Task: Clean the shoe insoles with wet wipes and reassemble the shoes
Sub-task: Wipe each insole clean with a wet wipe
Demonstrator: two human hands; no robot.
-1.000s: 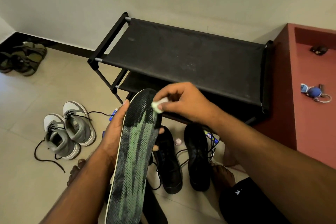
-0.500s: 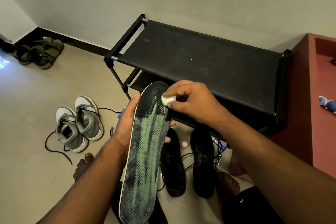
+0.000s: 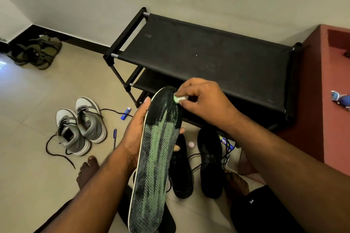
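Left hand (image 3: 135, 134) was closed around the edge of a long black mesh insole with worn green patches (image 3: 158, 157), palm behind it, fingertips showing past its right edge. Insole was held up lengthwise in front of the body, toe end toward the black fabric shoe rack (image 3: 204, 58). Right hand (image 3: 204, 104) pinched a small wadded white-green wet wipe (image 3: 180, 98) between thumb and fingers, pressed against the toe end at its right edge. Pair of black lace-up shoes (image 3: 209, 162) stood on the beige tiled floor (image 3: 37, 185) below the insole, laces loose. Pair of grey-and-white high-top sneakers (image 3: 81, 128) sat well to the left, beside a blue pen (image 3: 114, 138).
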